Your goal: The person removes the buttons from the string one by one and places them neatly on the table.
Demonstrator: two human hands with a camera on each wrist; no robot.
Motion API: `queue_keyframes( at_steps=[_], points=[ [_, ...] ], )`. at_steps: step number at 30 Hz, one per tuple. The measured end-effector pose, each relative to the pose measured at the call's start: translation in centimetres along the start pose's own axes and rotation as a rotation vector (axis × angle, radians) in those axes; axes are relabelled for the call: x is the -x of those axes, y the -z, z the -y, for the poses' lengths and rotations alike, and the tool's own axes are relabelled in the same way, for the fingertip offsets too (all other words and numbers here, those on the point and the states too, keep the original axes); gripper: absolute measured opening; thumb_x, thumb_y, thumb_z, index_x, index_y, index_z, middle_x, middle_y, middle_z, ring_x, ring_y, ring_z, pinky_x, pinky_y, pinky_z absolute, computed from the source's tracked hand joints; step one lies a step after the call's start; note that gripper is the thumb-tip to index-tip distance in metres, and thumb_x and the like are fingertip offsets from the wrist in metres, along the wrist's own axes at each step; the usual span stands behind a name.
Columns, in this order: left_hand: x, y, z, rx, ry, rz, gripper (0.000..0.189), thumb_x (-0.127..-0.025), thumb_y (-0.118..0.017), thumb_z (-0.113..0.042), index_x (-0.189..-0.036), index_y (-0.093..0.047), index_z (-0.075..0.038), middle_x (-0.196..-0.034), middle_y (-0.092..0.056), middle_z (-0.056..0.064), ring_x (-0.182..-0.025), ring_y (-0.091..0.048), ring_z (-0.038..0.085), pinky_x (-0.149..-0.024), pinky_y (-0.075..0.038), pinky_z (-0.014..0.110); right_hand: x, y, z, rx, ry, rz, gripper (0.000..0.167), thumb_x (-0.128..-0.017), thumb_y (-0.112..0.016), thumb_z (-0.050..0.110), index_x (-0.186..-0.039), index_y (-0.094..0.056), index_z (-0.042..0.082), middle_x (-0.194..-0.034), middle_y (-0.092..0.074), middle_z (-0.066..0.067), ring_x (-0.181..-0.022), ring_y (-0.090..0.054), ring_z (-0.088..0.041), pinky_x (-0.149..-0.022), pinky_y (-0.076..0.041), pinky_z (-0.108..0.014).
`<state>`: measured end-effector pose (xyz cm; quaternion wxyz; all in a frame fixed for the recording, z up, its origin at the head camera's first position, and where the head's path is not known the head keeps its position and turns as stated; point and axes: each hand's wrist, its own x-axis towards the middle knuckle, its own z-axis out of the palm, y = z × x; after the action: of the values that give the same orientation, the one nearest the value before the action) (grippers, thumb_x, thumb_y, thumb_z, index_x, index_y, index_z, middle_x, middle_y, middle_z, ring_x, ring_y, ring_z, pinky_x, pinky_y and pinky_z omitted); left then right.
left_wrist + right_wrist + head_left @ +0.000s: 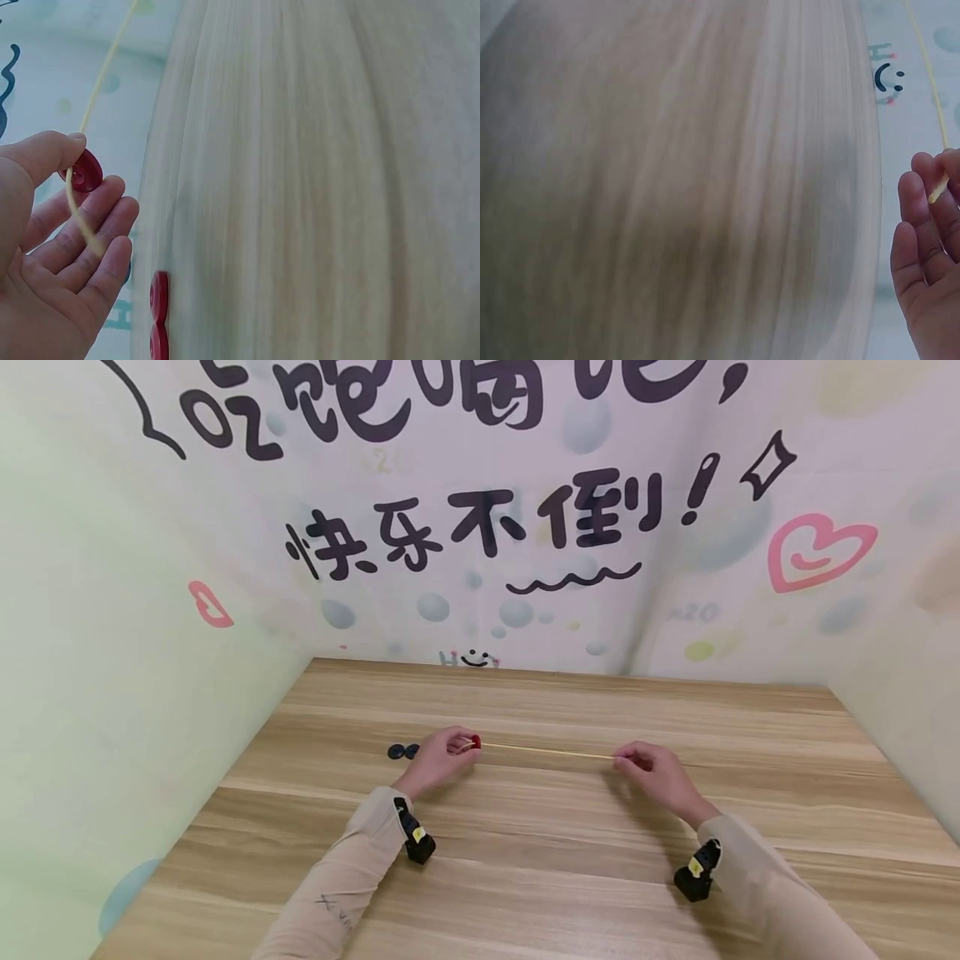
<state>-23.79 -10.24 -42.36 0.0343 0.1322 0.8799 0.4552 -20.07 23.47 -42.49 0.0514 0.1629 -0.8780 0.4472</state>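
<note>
My left hand [438,762] pinches a small red button [88,172] between thumb and index finger, its other fingers spread loosely. A thin yellow cord [547,751] passes by the button, and a short tail of it hangs over the left palm. From there the cord runs straight across to my right hand [663,777], whose thumb and fingertips pinch its far end. A little cord tip pokes out below the right fingers [916,191]. Both hands are held over the wooden table.
Dark round buttons [396,752] lie on the table [525,877] just left of the left hand. Two red buttons [159,297] lie side by side in the left wrist view. A printed cloth [480,610] hangs behind the table's back edge.
</note>
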Motion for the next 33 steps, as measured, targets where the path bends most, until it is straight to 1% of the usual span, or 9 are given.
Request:
queue_keyframes(
  at_steps=[2, 5, 10, 14, 18, 22, 25, 30, 33],
  points=[
    [0.1, 0.3, 0.3, -0.017, -0.005, 0.000, 0.026, -0.082, -0.063, -0.017, -0.105, -0.060, -0.006, -0.094, -0.061, 0.005, -0.086, -0.056, 0.018, -0.075, -0.046, 0.032, 0.0, 0.2, -0.5, 0.001, -0.003, -0.002, 0.016, -0.085, -0.058, 0.008, -0.094, -0.061, -0.005, -0.084, -0.063, -0.011, -0.074, -0.056, -0.014, -0.060, -0.045, -0.021],
    [0.2, 0.7, 0.5, -0.023, 0.007, -0.008, 0.027, -0.081, -0.064, -0.018, -0.105, -0.060, -0.006, -0.094, -0.062, 0.005, -0.085, -0.057, 0.018, -0.075, -0.047, 0.032, 0.2, 0.4, -0.9, 0.009, -0.009, -0.012, 0.017, -0.085, -0.059, 0.011, -0.094, -0.062, -0.004, -0.084, -0.063, -0.010, -0.074, -0.056, -0.015, -0.061, -0.044, -0.021],
    [0.5, 1.2, 0.6, -0.016, 0.043, -0.022, 0.029, -0.081, -0.065, -0.017, -0.106, -0.060, -0.005, -0.091, -0.061, 0.004, -0.083, -0.057, 0.017, -0.075, -0.047, 0.032, 0.3, 0.9, -1.3, 0.033, -0.021, -0.023, 0.016, -0.085, -0.059, 0.010, -0.093, -0.062, -0.003, -0.084, -0.063, -0.010, -0.074, -0.056, -0.011, -0.061, -0.045, -0.021],
    [0.6, 1.6, 0.8, -0.014, 0.054, -0.026, 0.030, -0.081, -0.065, -0.017, -0.107, -0.059, -0.005, -0.091, -0.061, 0.004, -0.084, -0.056, 0.016, -0.076, -0.047, 0.031, 0.5, 1.1, -1.5, 0.022, -0.034, -0.024, 0.015, -0.085, -0.059, 0.010, -0.092, -0.062, -0.004, -0.083, -0.063, -0.010, -0.072, -0.055, -0.008, -0.060, -0.044, -0.021],
    [0.9, 2.4, 1.4, -0.026, 0.060, -0.032, 0.031, -0.081, -0.065, -0.017, -0.108, -0.059, -0.004, -0.091, -0.061, 0.005, -0.085, -0.057, 0.017, -0.077, -0.047, 0.032, 0.6, 1.3, -1.6, 0.027, -0.037, -0.025, 0.015, -0.085, -0.059, 0.010, -0.091, -0.062, -0.003, -0.082, -0.063, -0.010, -0.071, -0.054, -0.006, -0.059, -0.044, -0.020],
    [1.3, 3.6, 2.2, -0.042, 0.075, -0.027, 0.034, -0.082, -0.063, -0.018, -0.111, -0.057, -0.002, -0.094, -0.061, 0.007, -0.087, -0.057, 0.020, -0.079, -0.046, 0.034, 0.6, 1.6, -1.9, 0.066, -0.037, -0.024, 0.013, -0.085, -0.059, 0.009, -0.089, -0.063, -0.003, -0.080, -0.063, -0.009, -0.070, -0.052, -0.005, -0.059, -0.044, -0.020],
    [1.7, 4.9, 3.3, -0.075, 0.099, -0.036, 0.036, -0.084, -0.061, -0.020, -0.114, -0.054, -0.002, -0.098, -0.060, 0.009, -0.091, -0.056, 0.022, -0.081, -0.045, 0.036, 0.5, 1.9, -2.1, 0.118, -0.049, -0.015, 0.012, -0.085, -0.059, 0.009, -0.089, -0.063, -0.002, -0.080, -0.062, -0.007, -0.070, -0.051, -0.007, -0.060, -0.043, -0.021],
    [2.2, 7.0, 4.8, -0.104, 0.125, -0.081, 0.038, -0.085, -0.059, -0.019, -0.118, -0.051, 0.001, -0.102, -0.058, 0.015, -0.095, -0.054, 0.027, -0.083, -0.043, 0.039, 0.6, 2.4, -2.6, 0.198, -0.083, 0.012, 0.012, -0.085, -0.060, 0.010, -0.088, -0.063, 0.000, -0.080, -0.061, -0.005, -0.074, -0.051, -0.014, -0.062, -0.043, -0.025],
    [2.4, 8.0, 5.5, -0.105, 0.109, -0.107, 0.037, -0.085, -0.058, -0.015, -0.117, -0.051, 0.003, -0.101, -0.058, 0.018, -0.094, -0.055, 0.029, -0.083, -0.044, 0.040, 0.8, 2.6, -2.9, 0.224, -0.092, 0.023, 0.011, -0.084, -0.060, 0.009, -0.088, -0.063, -0.001, -0.078, -0.061, -0.004, -0.073, -0.051, -0.016, -0.061, -0.043, -0.026]
  ],
)
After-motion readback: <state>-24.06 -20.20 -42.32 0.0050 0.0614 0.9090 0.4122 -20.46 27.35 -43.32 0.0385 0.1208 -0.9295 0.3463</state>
